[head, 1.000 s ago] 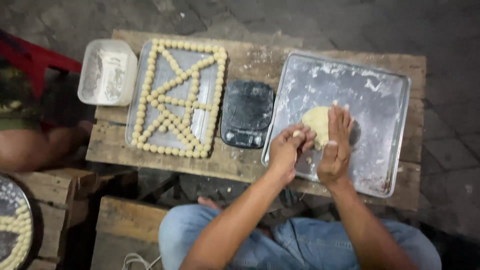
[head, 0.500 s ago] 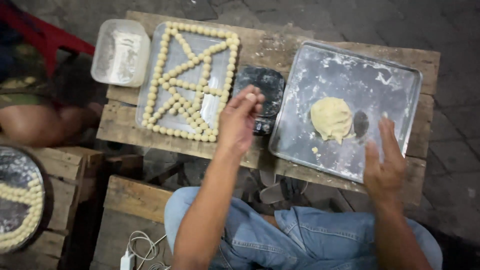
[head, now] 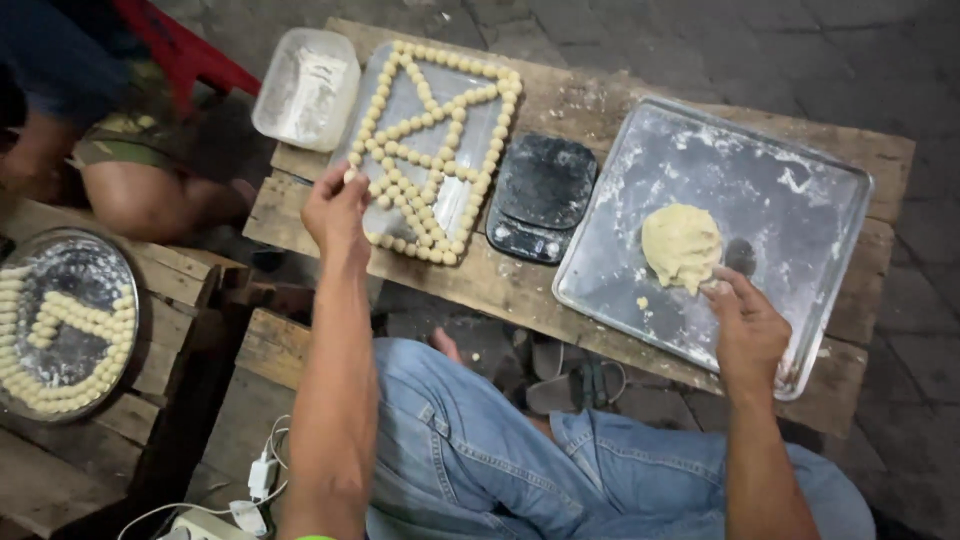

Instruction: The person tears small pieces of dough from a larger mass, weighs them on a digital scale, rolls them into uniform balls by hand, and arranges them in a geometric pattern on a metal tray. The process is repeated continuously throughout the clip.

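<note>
Dough ball (head: 350,176) pinched in left hand (head: 336,208) risks nudging neighbouring dough balls (head: 432,150); right hand (head: 745,330) fingers are pinching dough lump (head: 681,246).

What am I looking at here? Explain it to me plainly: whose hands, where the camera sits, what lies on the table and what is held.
The single view comes from a camera worn on a person's head, looking down at their own bare hands and jeans-clad lap. No machine is involved.

On the wooden table sit a rectangular tray of small dough balls laid in lines, a white tub, a dark kitchen scale and a floured metal tray with a dough lump.

The left hand holds one small ball at the ball tray's edge. The right hand touches the lump. Another person sits at upper left, beside a round tray of balls.
</note>
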